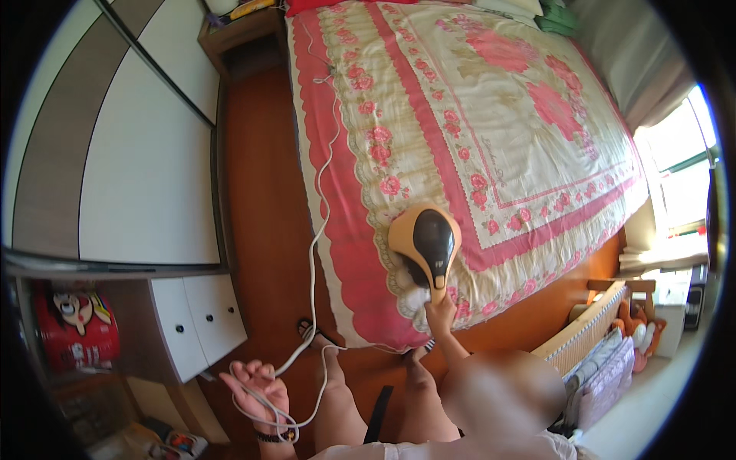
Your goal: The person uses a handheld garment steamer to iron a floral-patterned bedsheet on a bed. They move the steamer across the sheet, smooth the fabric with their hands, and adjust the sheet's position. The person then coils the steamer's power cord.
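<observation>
My right hand [440, 315] is wrapped round the handle of a tan-and-black handheld bed vacuum [433, 236]. The vacuum's wide head rests on the near edge of the floral bedspread [529, 153]. My left hand [261, 389] is off the bed at the lower left, palm up with the fingers curled. A white power cord [313, 268] loops round that hand and wrist. From there the cord runs up over the pink border of the bedspread to the far end of the bed. Another stretch of it hangs past my knees toward the vacuum.
A white-and-brown wardrobe [157, 146] and a white cabinet [195, 326] line the left side. Brown floor [261, 153] runs between them and the bed. To the right are a wooden rack [584, 326] with cloths, an orange plush toy [635, 322] and a window. A nightstand [241, 34] stands far left.
</observation>
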Available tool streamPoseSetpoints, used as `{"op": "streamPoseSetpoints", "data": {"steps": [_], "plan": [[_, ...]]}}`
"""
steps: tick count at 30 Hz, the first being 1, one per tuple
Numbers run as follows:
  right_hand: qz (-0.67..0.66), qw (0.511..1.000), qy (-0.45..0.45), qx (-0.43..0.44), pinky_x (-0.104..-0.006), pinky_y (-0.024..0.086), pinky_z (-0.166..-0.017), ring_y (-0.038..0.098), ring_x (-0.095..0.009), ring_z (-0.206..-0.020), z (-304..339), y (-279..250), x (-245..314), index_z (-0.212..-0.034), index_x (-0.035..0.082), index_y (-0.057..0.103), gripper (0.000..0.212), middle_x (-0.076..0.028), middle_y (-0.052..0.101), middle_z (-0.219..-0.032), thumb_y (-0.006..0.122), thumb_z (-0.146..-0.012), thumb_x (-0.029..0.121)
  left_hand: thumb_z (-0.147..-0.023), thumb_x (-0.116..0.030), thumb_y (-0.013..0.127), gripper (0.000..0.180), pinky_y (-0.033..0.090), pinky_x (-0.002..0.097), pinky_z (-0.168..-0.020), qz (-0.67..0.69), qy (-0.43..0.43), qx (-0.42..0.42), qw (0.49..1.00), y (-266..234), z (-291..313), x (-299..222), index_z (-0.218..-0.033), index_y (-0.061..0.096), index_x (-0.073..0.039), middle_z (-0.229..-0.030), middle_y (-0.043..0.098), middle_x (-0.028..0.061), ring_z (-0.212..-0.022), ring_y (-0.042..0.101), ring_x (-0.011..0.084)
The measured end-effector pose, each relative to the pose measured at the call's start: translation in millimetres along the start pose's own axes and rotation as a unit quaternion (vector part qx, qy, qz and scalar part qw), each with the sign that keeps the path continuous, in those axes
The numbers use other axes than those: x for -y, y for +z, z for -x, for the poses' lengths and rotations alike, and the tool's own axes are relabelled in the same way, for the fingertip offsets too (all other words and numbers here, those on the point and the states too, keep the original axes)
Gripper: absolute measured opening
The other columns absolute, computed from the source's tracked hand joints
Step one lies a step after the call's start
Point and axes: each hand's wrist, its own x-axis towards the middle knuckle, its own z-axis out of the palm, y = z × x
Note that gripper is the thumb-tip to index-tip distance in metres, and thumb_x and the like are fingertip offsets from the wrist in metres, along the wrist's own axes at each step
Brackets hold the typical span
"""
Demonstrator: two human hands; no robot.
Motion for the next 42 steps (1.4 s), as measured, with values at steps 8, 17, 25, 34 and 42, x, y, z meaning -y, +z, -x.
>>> {"op": "streamPoseSetpoints", "data": {"steps": [8, 17, 25, 34, 42], "plan": [[-0.058, 0.986, 0.090, -0.126, -0.0479, 0.049, -0.068, 0.066, -0.041, -0.078, -50.5, 100.1, 120.1, -0.088, -0.005, 0.059, 0.029, -0.024, 0.066, -0.078, 0.066, -0.069, 0.015, -0.098, -0.047, 0.046, 0.045, 0.049, 0.0214, -0.052, 0.039, -0.163, 0.085, 0.982, 10.7, -22.3, -172.3, -0.090, 0.060, -0.005, -0.072, 0.046, 0.0053, -0.060, 0.049, 0.0164], [-0.036, 0.987, 0.134, -0.077, -0.0479, 0.049, -0.072, 0.064, -0.044, -0.084, 41.3, 105.6, 118.1, -0.095, -0.002, 0.061, 0.033, -0.026, 0.065, -0.083, 0.068, -0.070, 0.018, -0.099, -0.037, 0.052, 0.037, 0.029, 0.0197, -0.038, -0.545, -0.253, 0.003, 0.799, 6.5, -98.6, -187.8, -0.101, 0.065, -0.002, -0.062, 0.047, -0.0020, -0.043, 0.036, 0.0064], [-0.101, 0.971, 0.205, -0.069, -0.0476, 0.051, -0.071, 0.064, -0.043, -0.085, 61.2, 106.6, 132.5, -0.091, 0.000, 0.060, 0.031, -0.026, 0.065, -0.082, 0.069, -0.066, 0.016, -0.101, -0.043, 0.042, 0.052, 0.033, 0.0182, -0.037, -0.299, -0.501, 0.177, 0.793, 116.2, -185.5, -131.3, -0.130, 0.053, -0.001, -0.076, 0.054, 0.0044, -0.045, 0.037, 0.0090], [-0.055, 0.967, 0.223, -0.108, -0.0524, 0.049, -0.069, 0.063, -0.044, -0.078, -109.3, 116.3, 178.3, -0.092, 0.003, 0.058, 0.033, -0.024, 0.065, -0.079, 0.072, -0.071, 0.024, -0.098, -0.056, 0.036, 0.062, 0.054, 0.0324, -0.050, 0.103, -0.575, 0.379, 0.718, 337.7, -325.5, -45.9, -0.138, 0.049, -0.010, -0.109, 0.054, 0.0232, -0.053, 0.058, 0.0231], [-0.135, 0.957, 0.222, -0.126, -0.0494, 0.048, -0.074, 0.061, -0.045, -0.085, -305.6, 131.6, 259.7, -0.099, -0.002, 0.056, 0.038, -0.026, 0.064, -0.086, 0.069, -0.073, 0.022, -0.098, -0.048, 0.044, 0.052, 0.053, 0.0346, -0.073, -0.472, -0.335, 0.179, 0.795, 278.5, -498.7, 127.8, -0.117, 0.060, -0.003, -0.113, 0.062, 0.0132, -0.100, 0.061, 0.0273]]}}
